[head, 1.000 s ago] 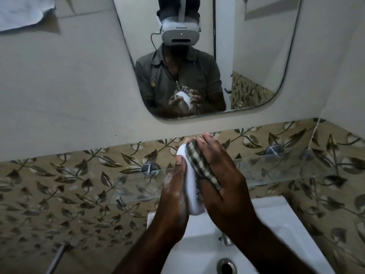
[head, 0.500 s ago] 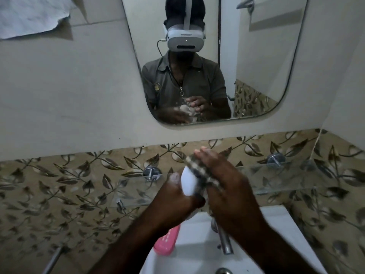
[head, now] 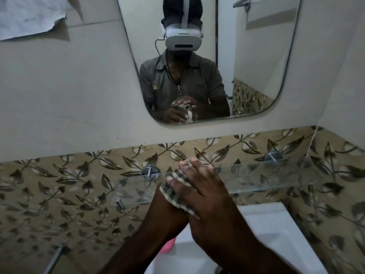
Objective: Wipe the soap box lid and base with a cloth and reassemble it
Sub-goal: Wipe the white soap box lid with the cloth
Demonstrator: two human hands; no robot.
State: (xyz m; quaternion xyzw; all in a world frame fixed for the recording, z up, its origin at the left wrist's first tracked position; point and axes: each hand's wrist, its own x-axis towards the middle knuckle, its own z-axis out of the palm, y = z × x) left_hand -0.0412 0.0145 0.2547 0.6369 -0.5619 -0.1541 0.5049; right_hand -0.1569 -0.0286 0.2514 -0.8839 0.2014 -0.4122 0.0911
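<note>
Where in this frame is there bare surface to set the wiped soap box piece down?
The clear glass shelf looks bare to the right of the right hand, out past its chrome wall mount. The white sink rim on the right also shows bare. The centre is crowded: both hands, left hand included, overlap around the checked cloth.

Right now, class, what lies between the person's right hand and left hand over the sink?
The checked cloth lies between the right hand and left hand in the head view; the soap box is hidden there.
</note>
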